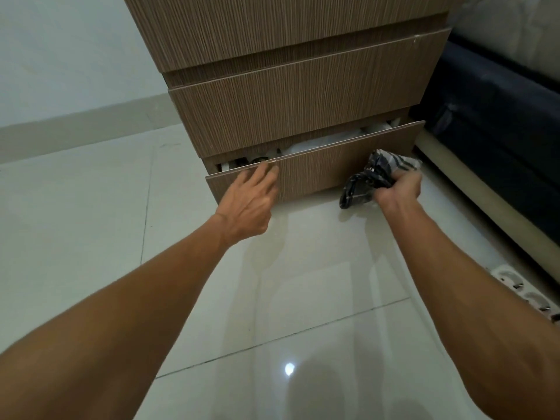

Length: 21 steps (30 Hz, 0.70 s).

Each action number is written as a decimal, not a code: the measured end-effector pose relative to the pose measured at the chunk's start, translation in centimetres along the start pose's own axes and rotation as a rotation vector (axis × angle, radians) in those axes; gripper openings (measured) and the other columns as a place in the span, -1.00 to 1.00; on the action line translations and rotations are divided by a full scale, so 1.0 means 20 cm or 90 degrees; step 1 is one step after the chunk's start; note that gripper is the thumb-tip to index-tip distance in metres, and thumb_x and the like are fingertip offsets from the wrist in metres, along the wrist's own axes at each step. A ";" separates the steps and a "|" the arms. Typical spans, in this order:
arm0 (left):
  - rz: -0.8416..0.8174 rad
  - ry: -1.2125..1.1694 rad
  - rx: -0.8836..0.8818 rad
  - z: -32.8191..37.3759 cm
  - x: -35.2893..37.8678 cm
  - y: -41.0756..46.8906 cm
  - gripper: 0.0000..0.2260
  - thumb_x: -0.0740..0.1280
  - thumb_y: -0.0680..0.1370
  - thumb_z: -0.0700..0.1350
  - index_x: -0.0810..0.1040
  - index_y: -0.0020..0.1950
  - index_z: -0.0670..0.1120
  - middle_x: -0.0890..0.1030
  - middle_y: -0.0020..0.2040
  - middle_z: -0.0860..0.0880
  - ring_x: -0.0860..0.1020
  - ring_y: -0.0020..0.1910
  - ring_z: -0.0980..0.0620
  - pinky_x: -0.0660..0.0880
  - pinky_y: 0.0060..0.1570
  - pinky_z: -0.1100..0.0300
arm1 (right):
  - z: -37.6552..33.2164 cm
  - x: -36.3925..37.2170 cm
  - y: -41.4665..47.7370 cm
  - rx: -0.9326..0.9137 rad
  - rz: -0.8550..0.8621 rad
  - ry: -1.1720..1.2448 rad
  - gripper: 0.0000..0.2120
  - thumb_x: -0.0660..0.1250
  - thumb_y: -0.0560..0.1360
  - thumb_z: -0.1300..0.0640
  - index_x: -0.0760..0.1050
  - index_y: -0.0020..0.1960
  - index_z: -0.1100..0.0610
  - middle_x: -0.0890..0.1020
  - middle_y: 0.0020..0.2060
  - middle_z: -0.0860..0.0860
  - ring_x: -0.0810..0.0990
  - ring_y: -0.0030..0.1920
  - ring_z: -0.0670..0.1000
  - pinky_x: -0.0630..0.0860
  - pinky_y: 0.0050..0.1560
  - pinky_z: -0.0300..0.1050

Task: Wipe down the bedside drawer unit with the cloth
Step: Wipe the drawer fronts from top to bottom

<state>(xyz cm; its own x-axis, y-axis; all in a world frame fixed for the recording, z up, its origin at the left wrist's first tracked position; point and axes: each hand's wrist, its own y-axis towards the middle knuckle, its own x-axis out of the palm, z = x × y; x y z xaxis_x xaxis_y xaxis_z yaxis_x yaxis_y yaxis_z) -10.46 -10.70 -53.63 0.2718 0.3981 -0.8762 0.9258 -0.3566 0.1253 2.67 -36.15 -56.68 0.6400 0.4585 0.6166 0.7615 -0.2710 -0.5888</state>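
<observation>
A brown wood-grain drawer unit (291, 95) stands on the pale tiled floor, filling the upper middle of the head view. Its bottom drawer (318, 168) is pulled slightly out, and white and dark items show in the gap behind its front. My left hand (251, 201) lies flat on the left part of that drawer front, fingertips at its top edge. My right hand (400, 189) is shut on a bunched dark and white checked cloth (375, 174), pressed against the right part of the same drawer front near the floor.
A dark blue bed base (497, 122) with a beige plinth runs along the right side of the unit. A white power strip (527, 295) lies on the floor at the right edge. A pale wall with a skirting board is at the left.
</observation>
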 end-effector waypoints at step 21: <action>-0.186 0.104 -0.005 -0.15 0.11 0.01 -0.38 0.12 0.52 -0.08 0.09 0.57 -0.20 -0.35 0.56 -0.11 -0.27 0.55 -0.04 -0.16 0.50 -0.04 | 0.30 -0.15 -0.14 0.200 -0.171 0.125 -0.68 0.07 0.58 0.11 0.54 0.06 0.25 0.60 -0.03 0.21 0.57 0.06 0.19 0.47 0.27 0.14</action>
<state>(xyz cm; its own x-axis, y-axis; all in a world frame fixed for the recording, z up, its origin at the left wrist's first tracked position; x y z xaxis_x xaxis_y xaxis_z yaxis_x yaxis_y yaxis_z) -8.86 -7.38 -54.05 0.0318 0.6127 -0.7896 0.9725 -0.2012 -0.1170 -1.96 -31.78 -60.09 0.4544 0.2998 0.8388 0.8546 0.1191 -0.5055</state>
